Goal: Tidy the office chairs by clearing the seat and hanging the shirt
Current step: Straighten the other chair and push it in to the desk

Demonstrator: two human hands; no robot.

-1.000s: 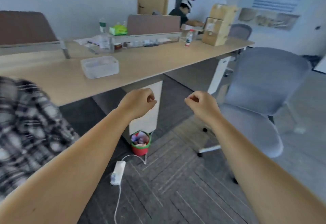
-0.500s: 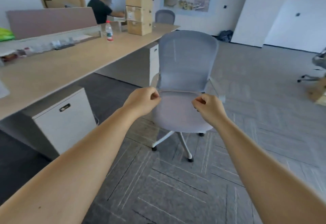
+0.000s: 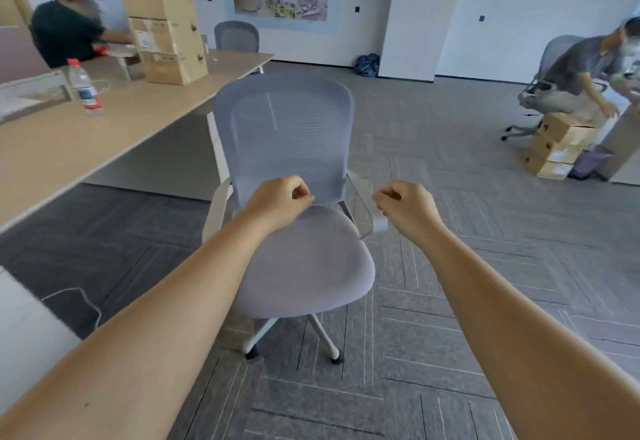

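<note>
A grey mesh-backed office chair (image 3: 287, 134) stands straight ahead, facing me, and nothing lies on its seat (image 3: 311, 266). My left hand (image 3: 280, 202) hovers over the back of the seat with its fingers curled shut and nothing in them. My right hand (image 3: 407, 209) is held level with it, just right of the chair's armrest (image 3: 367, 211), also closed and holding nothing. No shirt is in view.
A long wooden desk (image 3: 69, 148) runs along the left, with a water bottle (image 3: 85, 88) and stacked cardboard boxes (image 3: 164, 29). A person in black sits behind it. At far right another person bends over boxes (image 3: 559, 145). Grey carpet surrounds the chair.
My view has swung right, from the desk and a plaid shirt at the left edge to the grey chair, which is now closer and centred. Both hands stayed closed in front of me.
</note>
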